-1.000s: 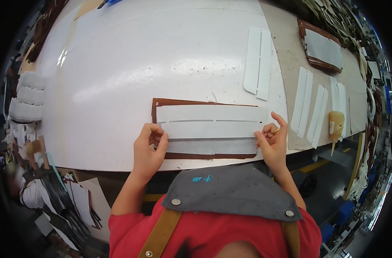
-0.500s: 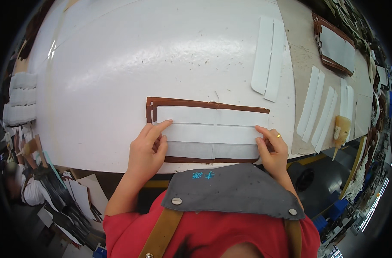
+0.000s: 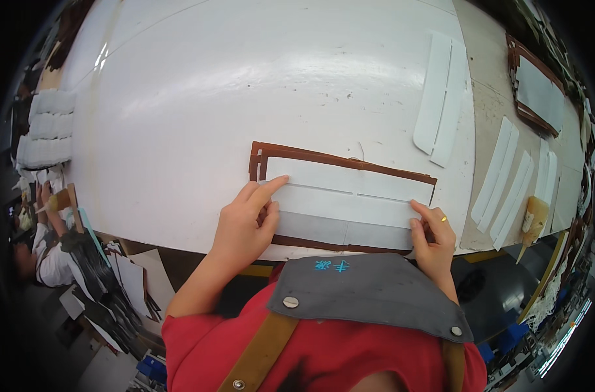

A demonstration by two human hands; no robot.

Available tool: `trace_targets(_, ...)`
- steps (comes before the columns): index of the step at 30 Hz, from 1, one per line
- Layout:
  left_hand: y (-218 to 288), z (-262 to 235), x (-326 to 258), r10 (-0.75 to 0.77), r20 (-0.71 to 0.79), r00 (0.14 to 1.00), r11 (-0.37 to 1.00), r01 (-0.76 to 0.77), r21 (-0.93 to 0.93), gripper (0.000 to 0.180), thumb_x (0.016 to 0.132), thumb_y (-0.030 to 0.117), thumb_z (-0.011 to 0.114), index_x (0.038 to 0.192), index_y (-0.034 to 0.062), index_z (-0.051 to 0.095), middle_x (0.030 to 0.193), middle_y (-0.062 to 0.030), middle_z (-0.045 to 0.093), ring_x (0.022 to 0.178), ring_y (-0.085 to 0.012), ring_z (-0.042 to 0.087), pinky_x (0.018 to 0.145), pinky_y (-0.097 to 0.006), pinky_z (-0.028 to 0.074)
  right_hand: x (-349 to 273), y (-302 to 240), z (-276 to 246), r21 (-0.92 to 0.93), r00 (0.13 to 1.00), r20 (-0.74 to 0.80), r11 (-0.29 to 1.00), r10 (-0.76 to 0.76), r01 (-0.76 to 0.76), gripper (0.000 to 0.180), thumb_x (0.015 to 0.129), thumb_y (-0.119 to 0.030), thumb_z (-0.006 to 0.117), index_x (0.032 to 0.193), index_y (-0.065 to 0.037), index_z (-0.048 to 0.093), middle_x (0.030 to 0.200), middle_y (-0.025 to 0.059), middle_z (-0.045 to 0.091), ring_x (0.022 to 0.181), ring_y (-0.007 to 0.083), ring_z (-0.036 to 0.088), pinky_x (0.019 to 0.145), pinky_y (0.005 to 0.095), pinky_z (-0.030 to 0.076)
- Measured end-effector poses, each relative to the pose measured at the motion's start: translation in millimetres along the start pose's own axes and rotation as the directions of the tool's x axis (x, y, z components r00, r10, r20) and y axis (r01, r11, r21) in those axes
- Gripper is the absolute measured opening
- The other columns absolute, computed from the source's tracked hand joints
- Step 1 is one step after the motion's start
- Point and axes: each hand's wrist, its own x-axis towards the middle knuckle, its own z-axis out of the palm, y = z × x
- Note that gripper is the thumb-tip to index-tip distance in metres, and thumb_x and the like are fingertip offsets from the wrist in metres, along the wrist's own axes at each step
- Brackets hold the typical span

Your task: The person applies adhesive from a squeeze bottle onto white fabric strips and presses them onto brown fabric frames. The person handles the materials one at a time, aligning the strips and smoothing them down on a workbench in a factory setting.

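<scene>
A brown leather piece, seemingly in a layered stack, lies at the table's near edge with a grey-white backing on it. Across it run white strips: an upper one and a lower one, a thin slit between them. My left hand is at the lower strip's left end, forefinger stretched along the slit and thumb bent at the strip's edge. At the right end, my right hand has its forefinger on the strip's corner and its thumb just below. The other fingers are curled under.
Long white strips lie at the right, with more pairs on the beige board. A glue bottle with a pointed nozzle is near the board's front edge. Behind stands a brown stack; white bundles sit far left, near another person.
The whole view has shifted, so the table and its things appear farther right and slightly tilted. Both hands keep nearly the same places at the white strip's ends.
</scene>
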Motion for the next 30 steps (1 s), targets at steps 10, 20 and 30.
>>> trace_targets(10, 2, 2, 1, 0.034, 0.019, 0.999, 0.985, -0.037, 0.168, 0.040, 0.078, -0.002, 0.053, 0.116, 0.0097, 0.055, 0.075, -0.0082, 0.047, 0.055, -0.0184, 0.052, 0.052, -0.030, 0.045, 0, -1, -3, 0.008, 0.999, 0.034, 1.000, 0.003, -0.004, 0.034, 0.077, 0.003, 0.058, 0.110, -0.004, 0.059, 0.068, 0.0046, 0.047, 0.057, 0.0121, 0.045, 0.054, 0.0228, 0.039)
trace_targets(20, 6, 6, 0, 0.054, 0.016, 0.998, 0.965, -0.056, 0.254, 0.041, 0.078, -0.006, 0.051, 0.118, 0.0068, 0.054, 0.071, -0.0051, 0.043, 0.054, -0.0126, 0.046, 0.053, -0.024, 0.043, 3, 0, -8, 0.017, 0.996, 0.093, 1.000, 0.014, -0.015, 0.040, 0.080, -0.001, 0.056, 0.120, -0.002, 0.051, 0.070, 0.0070, 0.048, 0.056, 0.0146, 0.045, 0.051, 0.0252, 0.040)
trace_targets(30, 6, 5, 17, 0.297, -0.008, 0.955, 0.885, -0.272, 0.378, 0.025, 0.073, 0.000, 0.059, 0.097, 0.0045, 0.057, 0.081, -0.0070, 0.049, 0.073, -0.0230, 0.049, 0.067, -0.033, 0.040, 37, -3, -21, -0.254, 0.974, -0.069, 0.948, -0.217, 0.194, 0.023, 0.075, -0.002, 0.059, 0.098, -0.001, 0.058, 0.081, 0.0092, 0.052, 0.067, 0.0242, 0.051, 0.059, 0.0306, 0.042)
